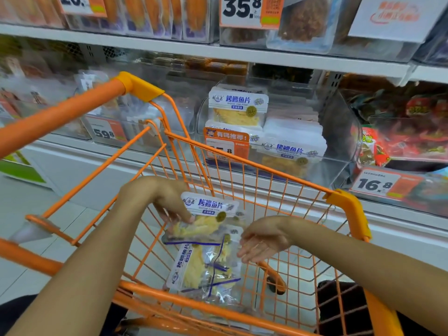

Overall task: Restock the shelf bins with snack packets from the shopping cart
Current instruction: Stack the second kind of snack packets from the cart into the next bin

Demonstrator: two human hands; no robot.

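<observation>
Head view, orange cart (254,166) wire fronting clear bin (339,132), price tag (374,184)

An orange wire shopping cart (242,166) with yellow corner caps fills the lower frame. Inside it, at centre, lies a loose pile of clear fish fillet packets (206,258) with white-and-blue headers, the top packet (211,214) tilted upward. Just above centre, the clear shelf bin (339,132) holds matching packets (238,106), some upright, others stacked flat.
</observation>
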